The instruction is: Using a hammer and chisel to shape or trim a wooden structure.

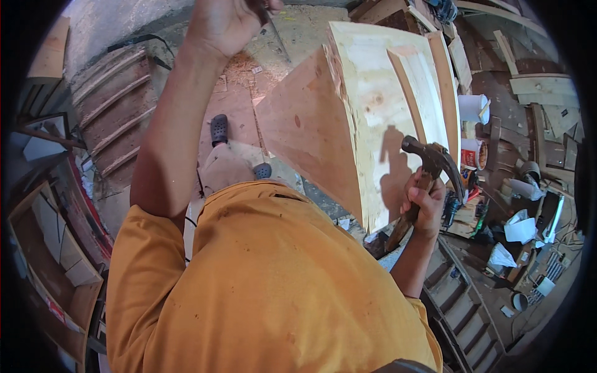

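Observation:
My right hand (pixel 426 202) is closed around the wooden handle of a claw hammer (pixel 433 158), its dark head up and its shadow falling on pale plywood. That plywood panel (pixel 367 81) forms the top face of a large wooden piece with a broad reddish side (pixel 311 124). Lighter wood strips (pixel 413 87) lie along the panel beside the hammer. At the top edge of the picture my left hand (pixel 233 25) is bent, its fingers partly cut off by the frame. From its fingers a slim dark metal rod (pixel 280 40) points down; its upper end is hidden.
Wood shavings (pixel 242 65) litter the floor beyond the piece. A slatted wooden panel (pixel 118 112) lies on the left, near an open wooden frame (pixel 56 261). White buckets (pixel 471 108), tools and scrap boards crowd the right side, with a ladder-like frame (pixel 463 304) at lower right.

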`<state>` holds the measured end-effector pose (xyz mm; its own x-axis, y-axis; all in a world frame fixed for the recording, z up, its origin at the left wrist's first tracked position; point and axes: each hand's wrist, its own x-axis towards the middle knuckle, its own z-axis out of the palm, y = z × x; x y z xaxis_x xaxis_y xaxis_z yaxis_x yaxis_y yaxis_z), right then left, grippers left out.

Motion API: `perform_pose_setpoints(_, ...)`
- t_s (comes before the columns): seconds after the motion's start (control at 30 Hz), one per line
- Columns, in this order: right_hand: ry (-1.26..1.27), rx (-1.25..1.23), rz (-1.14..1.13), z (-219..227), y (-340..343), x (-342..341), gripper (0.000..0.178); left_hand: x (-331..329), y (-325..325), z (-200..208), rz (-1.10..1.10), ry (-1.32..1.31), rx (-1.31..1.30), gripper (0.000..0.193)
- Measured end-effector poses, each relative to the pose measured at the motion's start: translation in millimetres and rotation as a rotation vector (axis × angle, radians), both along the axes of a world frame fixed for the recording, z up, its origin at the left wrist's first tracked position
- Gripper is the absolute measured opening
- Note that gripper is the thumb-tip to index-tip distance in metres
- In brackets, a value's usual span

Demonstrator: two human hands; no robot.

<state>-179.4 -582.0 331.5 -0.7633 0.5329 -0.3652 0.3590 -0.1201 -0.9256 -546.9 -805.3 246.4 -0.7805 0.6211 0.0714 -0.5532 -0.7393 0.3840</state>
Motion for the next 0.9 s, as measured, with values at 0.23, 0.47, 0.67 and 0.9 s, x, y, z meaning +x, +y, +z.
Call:
perform_pose_setpoints(0.23, 0.110, -0.083, -0.043, 33.2, -32.2, -79.0, 0.034, -25.3, 18.7, -14.6, -0.036, -0.216, 0.028, 0.031)
perform_pose_setpoints(0.47, 0.066, -0.009, -0.114, 45.0, -54.9, -127.3, 0.032, -44.2, 34.7, -22.5, -0.292, -0.378, 0.297, 0.040)
perform_pose_setpoints(0.67, 0.073, 0.062, -0.108, 66.5, -46.9, -142.8, 0.033, -37.0, 55.3, -2.8, -0.129, -0.385, 0.041, 0.019)
perform_pose_setpoints(0.9, 0.197, 0.089, 0.090, 84.2, -4.7, -167.1, 0.034, -31.7, 60.6, -2.2, -0.230, -0.429, 0.150, 0.025)
